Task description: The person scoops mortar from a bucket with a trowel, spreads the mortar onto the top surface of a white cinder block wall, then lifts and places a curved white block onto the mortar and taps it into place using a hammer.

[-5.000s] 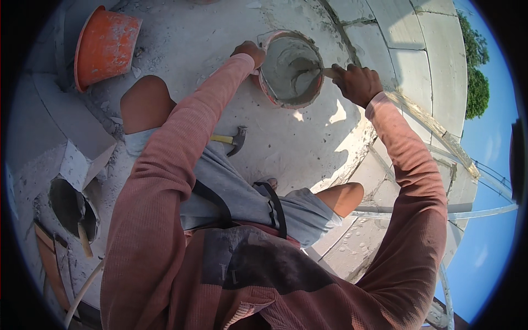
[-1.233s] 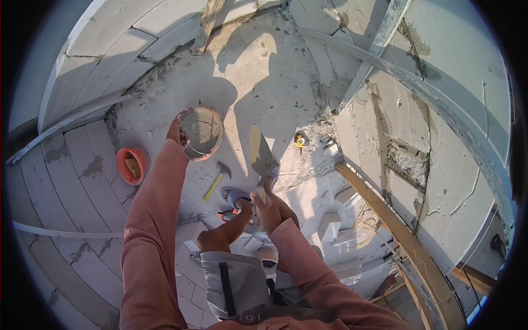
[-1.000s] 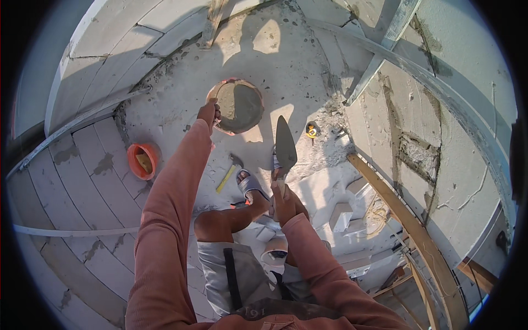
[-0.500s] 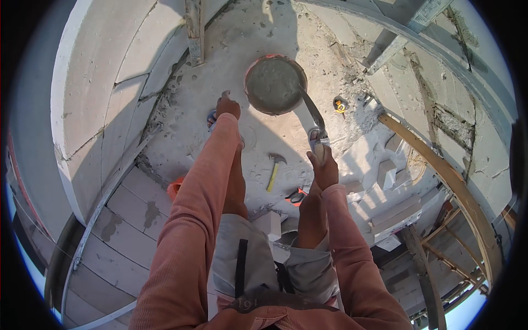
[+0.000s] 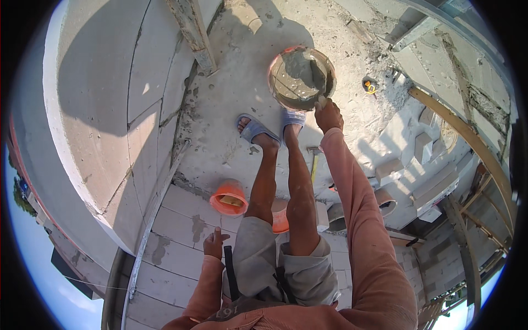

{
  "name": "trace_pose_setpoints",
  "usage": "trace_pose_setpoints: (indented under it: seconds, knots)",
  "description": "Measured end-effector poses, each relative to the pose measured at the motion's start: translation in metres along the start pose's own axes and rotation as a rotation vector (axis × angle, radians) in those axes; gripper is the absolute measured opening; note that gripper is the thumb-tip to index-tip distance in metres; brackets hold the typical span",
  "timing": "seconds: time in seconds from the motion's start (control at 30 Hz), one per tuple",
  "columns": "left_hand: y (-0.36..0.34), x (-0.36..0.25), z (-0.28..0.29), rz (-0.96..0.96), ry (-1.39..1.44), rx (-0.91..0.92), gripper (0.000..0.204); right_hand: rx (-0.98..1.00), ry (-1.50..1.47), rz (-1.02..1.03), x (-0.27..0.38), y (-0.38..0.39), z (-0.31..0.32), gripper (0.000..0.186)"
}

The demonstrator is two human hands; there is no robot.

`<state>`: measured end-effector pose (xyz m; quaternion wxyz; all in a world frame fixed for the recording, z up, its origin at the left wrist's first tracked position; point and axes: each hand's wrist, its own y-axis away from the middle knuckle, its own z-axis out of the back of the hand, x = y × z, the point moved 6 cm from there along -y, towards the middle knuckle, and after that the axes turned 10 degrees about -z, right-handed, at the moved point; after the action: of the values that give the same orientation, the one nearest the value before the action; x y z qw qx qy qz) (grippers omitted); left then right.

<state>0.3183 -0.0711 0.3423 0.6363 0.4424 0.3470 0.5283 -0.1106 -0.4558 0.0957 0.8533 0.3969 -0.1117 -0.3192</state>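
Observation:
My right hand grips the trowel handle at the near rim of the round mortar bucket; the blade is partly sunk in or hidden by the grey mix. My left hand hangs low beside my shorts, empty, with fingers apart. My sandalled feet stand just below the bucket. A yellow-handled hammer lies on the dusty floor, partly hidden by my right arm. An orange container holding a tan object sits to the left of my legs.
Block walls rise at left and right, with a weathered timber post upper left and a metal beam upper right. A wooden plank runs down the right side, near loose white blocks. A small yellow-black tool lies near the rubble.
My left hand left the bucket and dropped back toward my body. My right hand carried the trowel up to the bucket. My feet now stand near it, and the view has shifted.

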Motion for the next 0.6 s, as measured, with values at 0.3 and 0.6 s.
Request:
trace_pose_setpoints:
  seconds: [0.3, 0.6]
  knots:
    - [0.072, -0.009, 0.108, -0.263, -0.022, -0.398, 0.053, 0.424, -0.706, -0.115, -0.022, 0.03, -0.053, 0.049]
    - [0.107, -0.16, 0.233, -0.665, -0.513, -0.901, 0.067, 0.071, -0.475, 0.067, -0.094, 0.082, -0.047, 0.041]
